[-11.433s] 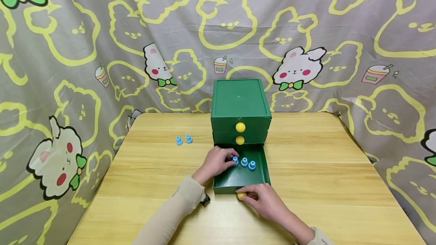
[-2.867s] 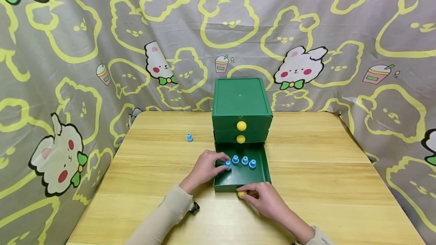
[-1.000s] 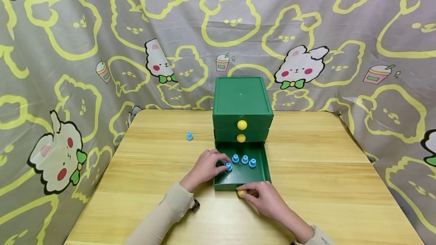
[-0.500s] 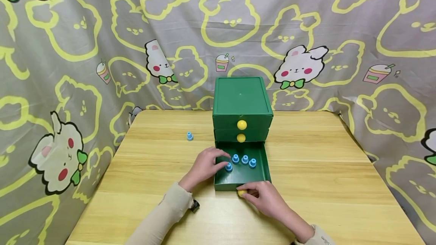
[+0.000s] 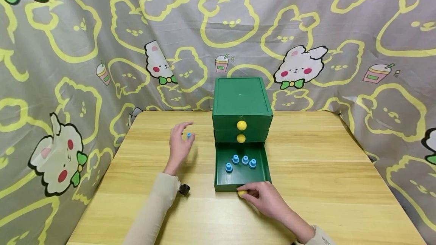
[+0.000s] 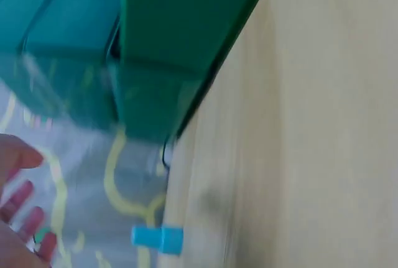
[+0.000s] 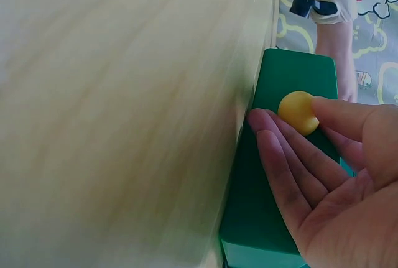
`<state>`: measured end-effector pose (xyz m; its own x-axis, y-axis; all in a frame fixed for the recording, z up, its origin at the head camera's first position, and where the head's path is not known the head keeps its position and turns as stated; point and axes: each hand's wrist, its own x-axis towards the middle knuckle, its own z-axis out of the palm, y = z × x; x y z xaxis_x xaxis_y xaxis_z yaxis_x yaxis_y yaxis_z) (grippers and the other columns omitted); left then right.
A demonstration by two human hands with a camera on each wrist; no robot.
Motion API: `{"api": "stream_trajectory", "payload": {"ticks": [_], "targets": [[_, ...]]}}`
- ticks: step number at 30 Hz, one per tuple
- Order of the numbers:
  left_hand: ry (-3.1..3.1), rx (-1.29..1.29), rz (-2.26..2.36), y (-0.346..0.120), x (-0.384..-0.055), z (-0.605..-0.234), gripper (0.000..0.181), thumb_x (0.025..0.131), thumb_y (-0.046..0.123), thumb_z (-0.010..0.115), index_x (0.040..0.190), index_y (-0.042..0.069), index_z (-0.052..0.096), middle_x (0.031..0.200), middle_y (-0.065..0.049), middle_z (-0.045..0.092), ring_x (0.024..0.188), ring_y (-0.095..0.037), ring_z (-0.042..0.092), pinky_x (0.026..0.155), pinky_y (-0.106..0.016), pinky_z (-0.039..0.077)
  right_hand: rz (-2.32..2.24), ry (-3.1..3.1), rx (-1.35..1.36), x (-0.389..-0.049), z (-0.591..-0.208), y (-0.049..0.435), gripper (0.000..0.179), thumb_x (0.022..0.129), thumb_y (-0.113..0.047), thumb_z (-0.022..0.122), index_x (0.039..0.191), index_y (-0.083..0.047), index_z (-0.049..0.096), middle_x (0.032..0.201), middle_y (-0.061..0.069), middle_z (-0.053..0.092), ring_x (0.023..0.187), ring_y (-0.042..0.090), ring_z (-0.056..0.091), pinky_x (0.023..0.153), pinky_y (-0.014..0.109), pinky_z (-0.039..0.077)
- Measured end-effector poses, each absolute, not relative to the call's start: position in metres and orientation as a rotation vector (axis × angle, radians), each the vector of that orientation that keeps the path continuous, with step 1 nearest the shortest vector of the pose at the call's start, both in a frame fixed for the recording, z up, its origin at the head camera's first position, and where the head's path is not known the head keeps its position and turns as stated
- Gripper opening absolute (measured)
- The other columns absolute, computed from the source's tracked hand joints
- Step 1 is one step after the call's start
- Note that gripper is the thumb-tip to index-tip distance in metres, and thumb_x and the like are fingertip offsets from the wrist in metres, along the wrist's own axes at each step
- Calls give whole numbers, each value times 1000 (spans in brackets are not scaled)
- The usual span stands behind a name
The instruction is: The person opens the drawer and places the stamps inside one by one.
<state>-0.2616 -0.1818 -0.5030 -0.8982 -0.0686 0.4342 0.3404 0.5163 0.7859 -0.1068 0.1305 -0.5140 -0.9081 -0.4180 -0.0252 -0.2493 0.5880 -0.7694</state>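
Observation:
My left hand (image 5: 178,146) reaches around the small light-blue stepped peg (image 5: 189,135) on the table, its fingers and thumb spread apart. In the left wrist view the same blue peg (image 6: 157,239) stands upright, apart from the loosely bent fingers (image 6: 15,203). My right hand (image 5: 267,199) pinches the round yellow knob (image 7: 298,112) of the pulled-out bottom drawer (image 5: 235,179) between thumb and fingers. Inside that drawer stand several matching blue pegs; one peg (image 5: 229,167) is nearer the front left, the others form a row behind it.
The green drawer cabinet (image 5: 242,95) stands at the back middle of the wooden table (image 5: 323,169). Its two upper drawers are closed, each with a yellow knob (image 5: 241,125). A patterned cloth (image 5: 177,18) hangs behind and beside the table.
One peg went from the table into the drawer during the earlier frames. My left hand let go of it there and moved back left to the peg on the table. The right hand stays put.

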Motion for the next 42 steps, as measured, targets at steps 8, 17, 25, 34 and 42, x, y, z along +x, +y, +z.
{"api": "stream_trajectory", "payload": {"ticks": [8,17,25,34,42], "targets": [[-2536,61,-1684,-217,-283,-522,71,97,12,72,160,17,38,164,-10,34,149,-37,33,119,-55,35,-1211,2614,-558,-107,-514,131,19,96,-18,74,113,-21,82,108,-2,80,85,-1,70,73,21,57],[-2648,70,-1827,-222,-292,-535,56,103,13,63,156,8,43,152,-17,50,141,-38,46,115,-54,41,-1211,2626,-553,-106,-513,131,19,95,-17,75,113,-20,82,108,-2,80,85,-1,70,73,21,57],[-2698,28,-1699,-219,-290,-537,37,105,17,61,140,5,61,130,-17,62,121,-33,58,100,-45,49,-1212,2623,-547,-106,-514,130,19,95,-17,74,113,-20,82,108,-2,80,84,-1,69,73,21,57],[-2711,35,-1646,-216,-290,-538,29,103,21,66,128,8,69,122,-14,67,115,-31,61,102,-48,49,-1217,2620,-556,-106,-514,131,19,96,-18,74,113,-20,82,108,-2,80,85,-1,70,73,21,57],[-2715,25,-1554,-217,-288,-541,26,101,25,68,123,12,73,119,-12,71,112,-30,64,101,-48,50,-1219,2618,-552,-106,-514,131,19,96,-18,74,113,-20,82,108,-2,80,85,-1,70,73,21,57]]}}
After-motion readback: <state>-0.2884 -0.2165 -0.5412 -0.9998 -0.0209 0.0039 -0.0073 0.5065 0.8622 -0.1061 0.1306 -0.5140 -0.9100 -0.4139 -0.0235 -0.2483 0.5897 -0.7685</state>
